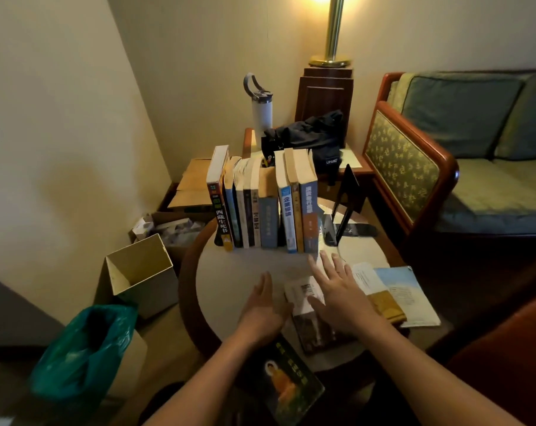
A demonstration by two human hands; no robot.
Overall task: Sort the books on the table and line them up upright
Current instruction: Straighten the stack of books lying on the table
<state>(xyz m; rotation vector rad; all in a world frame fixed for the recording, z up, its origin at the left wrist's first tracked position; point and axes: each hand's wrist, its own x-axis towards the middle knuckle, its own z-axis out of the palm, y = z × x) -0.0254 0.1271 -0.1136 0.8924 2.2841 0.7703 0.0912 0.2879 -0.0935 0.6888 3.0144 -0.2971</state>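
head cam, wide-angle | looks fwd + down | near, just above round table [229,272] | single view

Lamp [333,26] top beyond upper edge; most book spines [268,216] illegible

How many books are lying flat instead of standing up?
4: a green-covered book at the near edge, a dark book beneath the right hand, and a yellow-banded book overlapping a pale blue book at the right. More could hide underneath.
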